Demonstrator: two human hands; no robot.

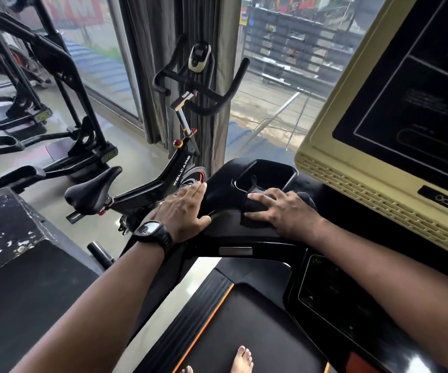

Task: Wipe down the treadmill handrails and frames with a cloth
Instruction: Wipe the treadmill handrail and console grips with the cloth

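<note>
Forearms (pixel 109 305) over treadmill belt (pixel 244 319), reaching to console frame (pixel 225 230).
Right hand (pixel 282 208) flat, fingers straight, pressing dark cloth (pixel 255 204) to wipe; left hand (pixel 182 208) flat alongside, seemingly bracing.

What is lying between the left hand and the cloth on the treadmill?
Nothing: in the head view only bare black treadmill frame separates the left hand from the cloth.
</note>
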